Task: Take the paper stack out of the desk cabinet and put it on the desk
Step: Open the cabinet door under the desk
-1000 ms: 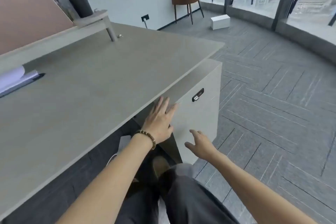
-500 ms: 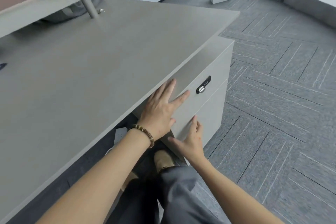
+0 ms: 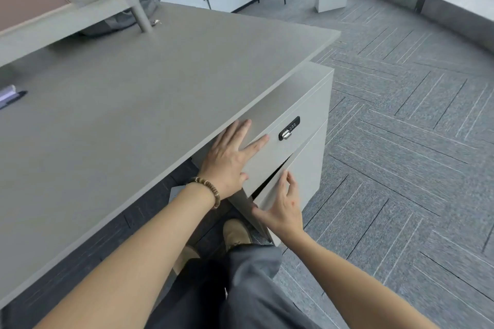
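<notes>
Grey herringbone carpet (image 3: 401,155) runs off to the right of the desk (image 3: 133,115), and tucked under the desk's right end is the desk cabinet (image 3: 307,104) I need to get into. My left hand (image 3: 227,160) lies flat with fingers spread against the upper drawer front (image 3: 270,147), just left of the black lock (image 3: 289,128), gripping nothing. My right hand (image 3: 283,208) is lower and nearer, fingers loosely curled and spread on the near edge of the lower panel (image 3: 299,173), which stands slightly ajar with a dark gap showing between it and the drawer above. I cannot see the paper stack from here; I judge it is inside the cabinet, behind that lower panel. The risks I see: my right fingertips have only a shallow hold on the panel edge, so they could slip off as I pull. My knee (image 3: 254,262) and shoe (image 3: 236,234) sit right in front of the cabinet and may block the panel from opening. If the left hand leans too hard, it could pinch my right fingers in the gap.
</notes>
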Demonstrator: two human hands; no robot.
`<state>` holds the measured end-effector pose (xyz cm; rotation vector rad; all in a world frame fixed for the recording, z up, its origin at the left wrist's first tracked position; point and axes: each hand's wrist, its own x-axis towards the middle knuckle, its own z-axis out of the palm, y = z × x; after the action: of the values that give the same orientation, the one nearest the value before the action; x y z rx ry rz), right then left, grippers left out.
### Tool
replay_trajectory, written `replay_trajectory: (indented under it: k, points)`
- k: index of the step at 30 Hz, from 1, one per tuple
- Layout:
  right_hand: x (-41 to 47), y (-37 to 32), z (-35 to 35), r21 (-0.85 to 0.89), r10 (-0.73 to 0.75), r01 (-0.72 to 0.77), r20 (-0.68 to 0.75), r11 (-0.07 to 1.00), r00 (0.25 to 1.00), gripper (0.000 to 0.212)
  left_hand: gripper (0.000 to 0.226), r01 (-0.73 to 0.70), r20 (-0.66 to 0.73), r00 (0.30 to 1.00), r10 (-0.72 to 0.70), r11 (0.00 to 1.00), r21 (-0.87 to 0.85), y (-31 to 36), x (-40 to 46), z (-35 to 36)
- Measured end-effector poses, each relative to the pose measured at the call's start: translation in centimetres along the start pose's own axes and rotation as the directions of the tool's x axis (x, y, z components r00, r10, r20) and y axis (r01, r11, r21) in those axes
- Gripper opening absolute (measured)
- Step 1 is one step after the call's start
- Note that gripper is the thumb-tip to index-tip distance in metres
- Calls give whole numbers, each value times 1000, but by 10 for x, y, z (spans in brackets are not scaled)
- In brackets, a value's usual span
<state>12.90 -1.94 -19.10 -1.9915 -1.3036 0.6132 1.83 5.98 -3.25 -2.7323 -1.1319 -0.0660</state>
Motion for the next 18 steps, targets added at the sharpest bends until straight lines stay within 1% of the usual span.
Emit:
replay_trajectory:
  k: [4,7,11,14,18]
  points:
    - [-9,26,-23,-68,-80,84,59,994,995,126,103,29,62,998,-31,999,36,4,-2,-2]
    - [-16,47,-48,-77,-116,125,114,989,987,125,106,83,104,991,-85,996,28,9,-2,-6]
    - [-27,75,-83,-82,-168,185,179,979,969,122,108,148,195,969,-152,988,38,19,-1,-15]
    - [-34,89,-109,-66,-172,191,228,979,958,115,110,200,240,946,-216,976,89,31,0,-20]
    - [-43,105,-140,-52,-153,171,251,984,956,107,112,219,265,929,-259,960,172,46,-5,-23]
